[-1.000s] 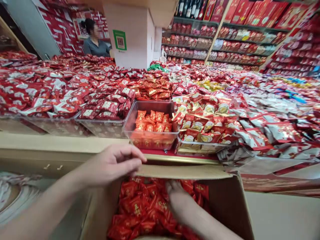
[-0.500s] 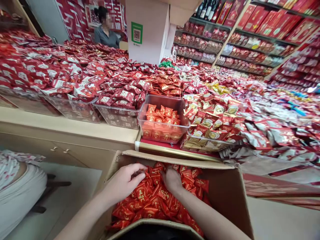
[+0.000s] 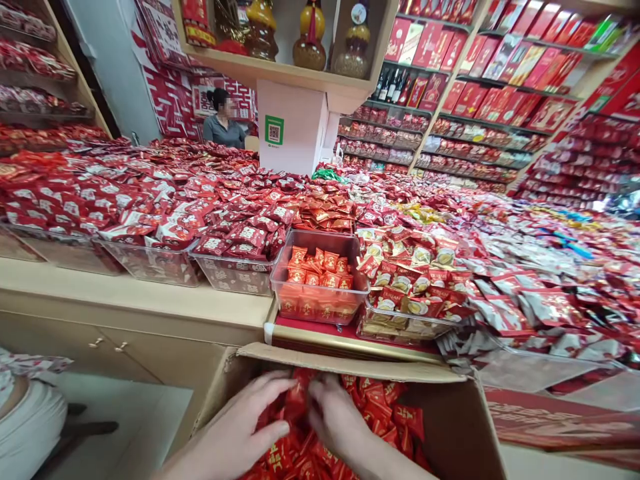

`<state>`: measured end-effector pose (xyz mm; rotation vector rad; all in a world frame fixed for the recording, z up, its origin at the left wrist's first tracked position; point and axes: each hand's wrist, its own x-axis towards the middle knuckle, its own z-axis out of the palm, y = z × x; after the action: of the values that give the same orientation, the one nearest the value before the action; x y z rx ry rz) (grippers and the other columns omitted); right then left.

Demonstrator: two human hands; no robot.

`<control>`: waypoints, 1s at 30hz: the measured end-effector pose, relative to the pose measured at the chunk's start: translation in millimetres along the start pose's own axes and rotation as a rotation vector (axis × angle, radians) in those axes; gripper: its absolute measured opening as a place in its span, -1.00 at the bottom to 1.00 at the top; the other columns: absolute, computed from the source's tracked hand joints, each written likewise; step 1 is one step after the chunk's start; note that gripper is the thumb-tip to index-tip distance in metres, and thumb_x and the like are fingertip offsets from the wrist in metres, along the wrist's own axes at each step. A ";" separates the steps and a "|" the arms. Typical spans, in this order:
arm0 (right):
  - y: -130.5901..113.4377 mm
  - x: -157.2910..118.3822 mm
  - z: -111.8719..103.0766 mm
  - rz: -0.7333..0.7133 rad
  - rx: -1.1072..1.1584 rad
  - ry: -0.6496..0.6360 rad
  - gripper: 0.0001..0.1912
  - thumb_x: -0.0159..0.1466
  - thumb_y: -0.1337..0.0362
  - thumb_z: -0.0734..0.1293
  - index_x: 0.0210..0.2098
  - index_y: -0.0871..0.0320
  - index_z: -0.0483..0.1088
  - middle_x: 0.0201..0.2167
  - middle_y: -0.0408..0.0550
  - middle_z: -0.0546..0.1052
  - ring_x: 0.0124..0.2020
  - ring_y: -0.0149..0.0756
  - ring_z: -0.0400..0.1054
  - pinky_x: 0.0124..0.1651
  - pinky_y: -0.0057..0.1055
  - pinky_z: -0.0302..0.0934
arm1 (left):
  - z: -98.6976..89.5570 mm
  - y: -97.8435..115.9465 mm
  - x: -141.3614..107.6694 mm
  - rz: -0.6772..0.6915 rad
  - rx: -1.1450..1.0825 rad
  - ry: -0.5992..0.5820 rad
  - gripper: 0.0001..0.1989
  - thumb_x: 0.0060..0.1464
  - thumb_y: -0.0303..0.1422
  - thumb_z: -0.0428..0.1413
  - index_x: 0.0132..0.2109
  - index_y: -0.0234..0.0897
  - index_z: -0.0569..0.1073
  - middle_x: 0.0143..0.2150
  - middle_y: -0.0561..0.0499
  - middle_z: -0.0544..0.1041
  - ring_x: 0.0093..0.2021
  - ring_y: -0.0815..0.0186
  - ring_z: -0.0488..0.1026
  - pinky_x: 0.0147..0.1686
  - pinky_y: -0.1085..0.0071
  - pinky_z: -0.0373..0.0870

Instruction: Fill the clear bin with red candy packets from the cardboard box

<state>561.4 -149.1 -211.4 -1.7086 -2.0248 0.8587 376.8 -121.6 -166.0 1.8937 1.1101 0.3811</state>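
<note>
A cardboard box (image 3: 360, 363) holds many loose red candy packets (image 3: 377, 400) with gold print. Both my hands reach down into it. My left hand (image 3: 250, 420) lies over the left part of the pile, its thumb spread from the fingers and packets beneath it. My right hand (image 3: 337, 417) is curled at the middle of the pile, its fingers partly blurred. Between the hands is a blurred red packet (image 3: 299, 395), against my right fingertips. Just beyond the box, a clear plastic bin (image 3: 320, 293) is part-filled with similar red-orange packets.
Clear bins heaped with wrapped sweets line the counter (image 3: 150, 300) on both sides. A white pillar with a green QR sign (image 3: 274, 131) stands behind, under a shelf of jars (image 3: 310, 40). Another person (image 3: 223, 123) is at the back. Someone seated (image 3: 30, 413) is at lower left.
The camera has tilted up, so the box and hands sit lower in view. My hands have drawn closer together over the packets, and a red packet between them is blurred.
</note>
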 end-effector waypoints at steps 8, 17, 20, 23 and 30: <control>-45.3 -45.3 -63.7 -0.191 0.629 0.179 -0.76 -0.03 0.53 0.26 -0.37 0.15 0.28 -0.29 -0.08 0.33 -0.26 -0.37 0.26 -0.23 -0.46 0.17 | 17.2 47.0 -5.6 -0.021 -0.734 -0.110 -0.49 -0.10 -0.41 0.16 0.05 -0.06 0.29 0.11 0.02 0.33 0.09 0.19 0.27 0.06 0.30 0.21; -49.9 -33.6 -79.0 0.033 1.230 0.337 -0.75 0.05 0.19 0.37 -0.37 0.18 0.26 -0.49 -0.22 0.32 -0.52 -0.52 0.20 -0.48 -0.56 0.16 | 25.8 90.9 26.5 0.070 -1.028 0.338 -0.59 -0.10 -0.40 0.19 -0.06 -0.15 0.32 -0.17 0.05 0.53 -0.24 0.34 0.48 -0.25 0.51 0.42; -50.5 -26.7 -84.3 0.049 1.230 0.405 -0.75 0.06 0.16 0.36 -0.39 0.19 0.27 -0.56 -0.26 0.29 -0.59 -0.55 0.18 -0.56 -0.58 0.14 | 29.6 99.0 34.0 0.039 -1.137 0.305 -0.51 -0.10 -0.38 0.20 0.01 -0.18 0.27 -0.22 0.02 0.55 -0.23 0.28 0.49 -0.26 0.42 0.44; -49.1 -22.0 -89.4 0.066 1.238 0.445 -0.75 0.02 0.18 0.38 -0.44 0.21 0.28 -0.62 -0.27 0.31 -0.64 -0.55 0.17 -0.61 -0.58 0.15 | 30.1 107.6 37.8 0.001 -1.230 0.325 -0.41 -0.15 -0.36 0.22 0.07 -0.19 0.23 -0.22 0.00 0.55 -0.21 0.24 0.49 -0.25 0.39 0.44; -46.7 -18.7 -91.3 0.063 1.247 0.554 -0.76 0.07 0.17 0.34 -0.43 0.19 0.23 -0.63 -0.26 0.37 -0.71 -0.55 0.19 -0.65 -0.57 0.13 | 28.1 106.5 35.2 -0.005 -1.351 0.317 -0.48 -0.07 -0.30 0.17 0.07 -0.20 0.26 -0.11 -0.03 0.51 -0.13 0.23 0.45 -0.24 0.41 0.44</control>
<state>586.6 -151.2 -110.3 -1.0515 -0.7178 1.1280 472.2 -130.3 -101.2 0.6305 0.6876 1.1081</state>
